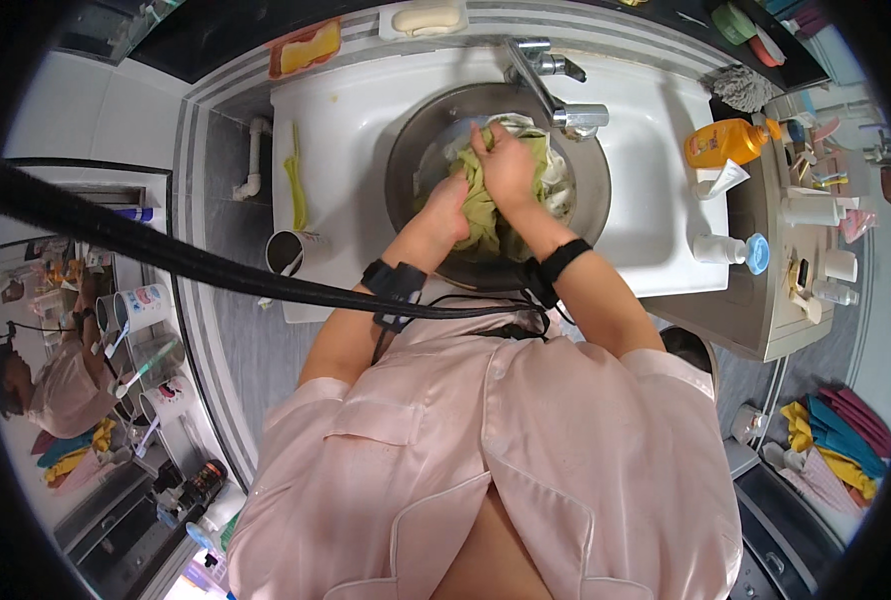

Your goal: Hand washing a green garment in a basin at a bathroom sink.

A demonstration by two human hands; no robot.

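A grey round basin stands in the white sink, and both my hands are inside its rim. Yellow-green wet cloth is bunched up between them. My left hand is closed on the cloth's left side. Just right of it and a little farther away, my right hand grips the upper part of the same cloth, fingers bent over it. White cloth lies against the basin's right side, partly under the green one. The fabric below my palms is hidden.
A chrome faucet reaches over the basin's far right rim. On the sink's right edge stand an orange pump bottle, a white tube and a bottle with a blue cap. A cup sits at left. A black strap crosses my left forearm.
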